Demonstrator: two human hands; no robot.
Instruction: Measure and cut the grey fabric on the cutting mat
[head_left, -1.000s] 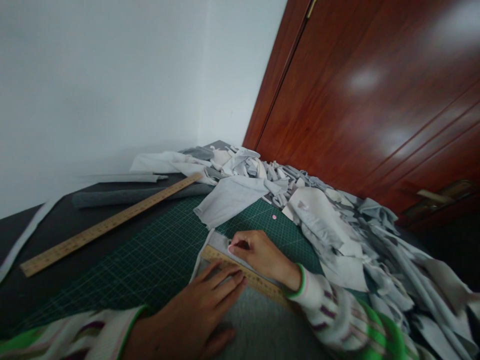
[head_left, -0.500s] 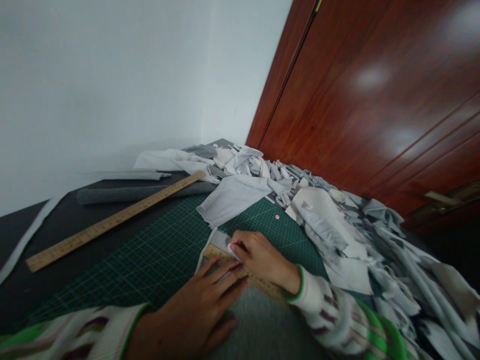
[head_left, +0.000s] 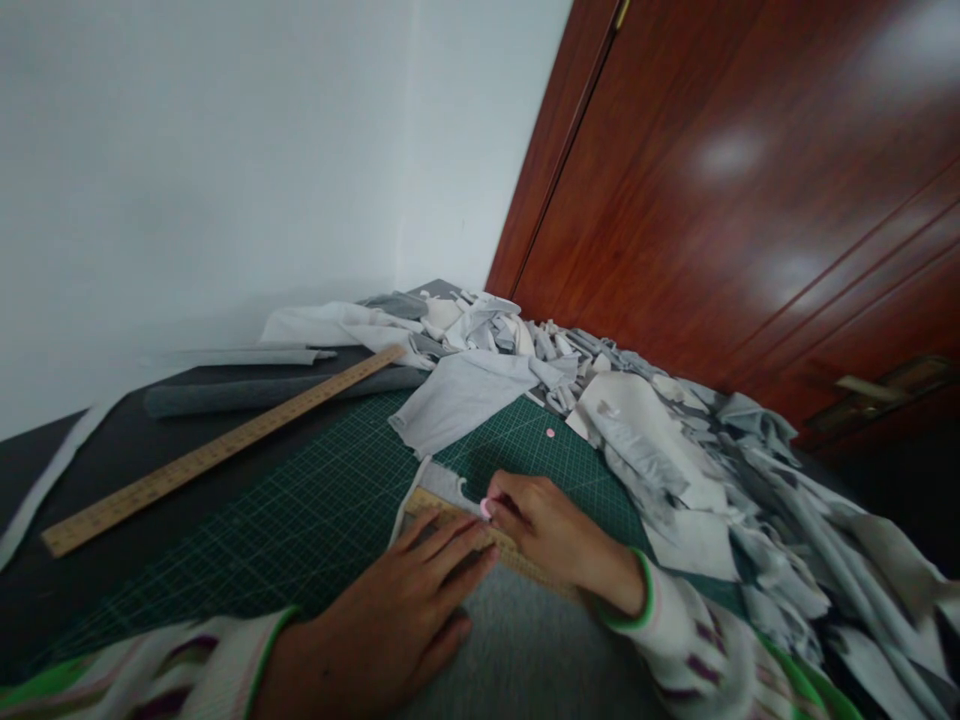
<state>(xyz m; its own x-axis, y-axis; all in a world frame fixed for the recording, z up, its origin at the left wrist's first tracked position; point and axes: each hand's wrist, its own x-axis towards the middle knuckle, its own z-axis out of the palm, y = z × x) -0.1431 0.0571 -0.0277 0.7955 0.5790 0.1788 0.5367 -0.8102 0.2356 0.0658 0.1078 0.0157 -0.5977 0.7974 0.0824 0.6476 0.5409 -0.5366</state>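
Note:
My left hand (head_left: 397, 610) lies flat, fingers stretched, pressing a short wooden ruler (head_left: 426, 502) onto grey fabric (head_left: 525, 640). In a pinch of my right hand (head_left: 544, 525) is a small pink piece of tailor's chalk (head_left: 486, 509), held against the fabric along the ruler's far edge. Part of the ruler is hidden beneath both hands. Past the ruler, a strip of the fabric shows, and its edge curls up beside the chalk. Under everything spreads a green cutting mat (head_left: 300, 510) with a grid.
A long wooden ruler (head_left: 225, 447) lies diagonally at the left, across a dark fabric roll (head_left: 225, 395). Light grey cloth (head_left: 457, 395) rests on the mat's far part, near a small pink disc (head_left: 550, 433). Fabric scraps (head_left: 645, 430) are heaped along the right, below a wooden door (head_left: 712, 200).
My right hand has slid to the right along the ruler with the chalk. The fabric's far edge now curls where that hand was. My left hand stays almost in place.

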